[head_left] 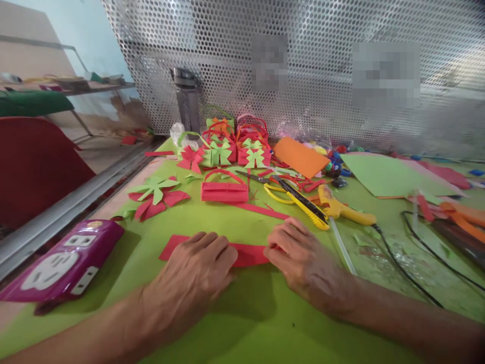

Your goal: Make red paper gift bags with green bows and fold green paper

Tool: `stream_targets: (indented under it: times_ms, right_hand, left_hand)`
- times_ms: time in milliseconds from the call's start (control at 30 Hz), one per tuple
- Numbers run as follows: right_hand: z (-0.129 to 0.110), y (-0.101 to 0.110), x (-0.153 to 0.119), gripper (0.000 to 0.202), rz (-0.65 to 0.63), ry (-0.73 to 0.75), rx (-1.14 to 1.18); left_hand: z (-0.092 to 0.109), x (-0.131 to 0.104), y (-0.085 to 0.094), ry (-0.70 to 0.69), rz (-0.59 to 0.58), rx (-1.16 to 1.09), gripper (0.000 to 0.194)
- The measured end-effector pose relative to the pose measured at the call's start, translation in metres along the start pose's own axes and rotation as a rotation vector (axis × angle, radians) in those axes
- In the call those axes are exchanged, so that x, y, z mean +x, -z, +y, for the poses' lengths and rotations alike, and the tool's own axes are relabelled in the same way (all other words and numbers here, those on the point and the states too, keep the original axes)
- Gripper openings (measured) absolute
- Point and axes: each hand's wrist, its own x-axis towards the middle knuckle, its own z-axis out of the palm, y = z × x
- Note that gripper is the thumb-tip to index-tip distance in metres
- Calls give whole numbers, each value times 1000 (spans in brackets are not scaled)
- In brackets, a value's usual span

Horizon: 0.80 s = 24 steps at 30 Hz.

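Observation:
A strip of red paper [248, 255] lies across the green tabletop between my hands. My left hand [200, 263] is closed over its left part, knuckles up, and the strip's left end sticks out past the fingers. At the right end, my right hand [299, 258] pinches the strip, fingers curled. Just beyond the hands stands a small red paper handbag [224, 192] with a thin handle. A narrow red paper strip [263, 210] runs from the bag towards my right hand.
Finished paper bags with bows [227, 146] stand at the back by a bottle [187, 101]. Scissors [280, 193], a yellow cutter knife [303, 202] and a glue gun [343, 210] lie to the right. A purple power strip [68, 258] is at left. Green paper sheets [394, 174] lie far right.

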Motion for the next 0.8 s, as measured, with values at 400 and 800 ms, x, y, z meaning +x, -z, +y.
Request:
stream_targets:
  times_ms: [400,800]
  right_hand:
    - [0,-1,-5,10,-114,-336,316]
    - [9,5,-2,11,-265,-592,457]
  left_hand:
    - [2,2,-1,7,36,-59,30]
    - [-9,-6,-7,320,-71,-303,28]
